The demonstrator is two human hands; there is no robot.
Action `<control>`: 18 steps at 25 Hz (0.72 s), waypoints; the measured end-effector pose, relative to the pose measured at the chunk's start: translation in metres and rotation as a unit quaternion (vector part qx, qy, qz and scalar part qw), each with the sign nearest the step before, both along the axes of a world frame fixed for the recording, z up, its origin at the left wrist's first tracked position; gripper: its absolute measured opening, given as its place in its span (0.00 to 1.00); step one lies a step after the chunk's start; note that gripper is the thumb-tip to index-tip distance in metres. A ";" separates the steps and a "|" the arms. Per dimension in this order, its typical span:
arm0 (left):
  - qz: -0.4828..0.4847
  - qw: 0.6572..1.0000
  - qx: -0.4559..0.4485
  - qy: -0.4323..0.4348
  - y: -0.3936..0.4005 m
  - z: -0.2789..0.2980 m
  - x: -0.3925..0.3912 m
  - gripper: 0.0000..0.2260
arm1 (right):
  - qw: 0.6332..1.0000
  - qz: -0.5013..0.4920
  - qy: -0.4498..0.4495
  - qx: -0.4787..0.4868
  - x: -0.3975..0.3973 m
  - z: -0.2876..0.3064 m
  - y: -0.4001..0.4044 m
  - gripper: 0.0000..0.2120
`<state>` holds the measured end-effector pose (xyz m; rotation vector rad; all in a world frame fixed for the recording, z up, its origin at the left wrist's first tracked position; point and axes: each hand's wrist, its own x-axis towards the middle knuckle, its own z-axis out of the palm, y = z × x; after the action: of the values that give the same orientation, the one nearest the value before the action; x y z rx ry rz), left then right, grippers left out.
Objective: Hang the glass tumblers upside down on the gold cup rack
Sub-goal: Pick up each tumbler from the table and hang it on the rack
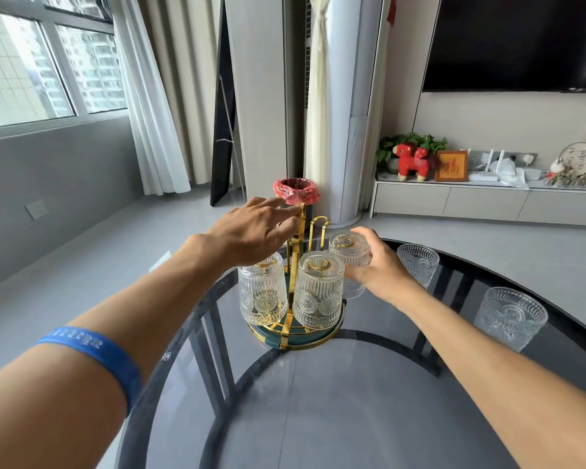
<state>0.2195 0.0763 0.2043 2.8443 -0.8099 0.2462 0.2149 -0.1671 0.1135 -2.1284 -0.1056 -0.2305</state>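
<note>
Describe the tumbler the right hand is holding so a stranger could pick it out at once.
Start at the round glass table and find the gold cup rack near its far edge. Three tumblers sit upside down on it; take the one on the right, farthest back. It alone has the right hand wrapped around it, unlike the two upright tumblers on the table.

My one view sits head-high, looking forward and down over the gold cup rack (293, 299), close enough that both forearms reach in; no second view shares it
</note>
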 end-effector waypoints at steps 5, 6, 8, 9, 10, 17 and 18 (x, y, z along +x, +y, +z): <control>0.027 1.000 0.004 0.000 -0.004 -0.005 -0.011 0.30 | 0.999 0.006 0.038 0.013 -0.001 0.003 0.002 0.40; 0.034 0.999 0.007 0.000 -0.006 -0.005 -0.012 0.31 | 0.999 0.006 0.046 0.008 -0.001 0.002 0.002 0.42; 0.053 0.998 0.015 -0.006 -0.013 -0.007 -0.016 0.30 | 0.996 -0.003 0.084 -0.012 -0.005 0.000 0.000 0.49; 0.061 0.998 0.026 -0.018 -0.019 -0.009 -0.020 0.29 | 0.993 -0.018 0.112 -0.021 -0.011 -0.002 -0.003 0.51; 0.067 0.996 0.038 -0.039 -0.025 -0.012 -0.026 0.28 | 0.990 -0.034 0.135 -0.030 -0.020 -0.004 -0.008 0.53; -0.017 0.983 -0.153 -0.103 -0.091 -0.065 -0.126 0.28 | 0.987 -0.046 0.138 -0.062 -0.135 -0.033 -0.041 0.37; -0.032 0.979 -0.188 -0.072 -0.109 -0.083 -0.151 0.28 | 0.987 -0.052 0.126 -0.084 -0.156 -0.038 -0.046 0.35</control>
<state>0.0689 -0.0328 0.1212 2.4640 -0.7849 0.5405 0.0589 -0.2136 0.0752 -2.3149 0.1406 -0.0112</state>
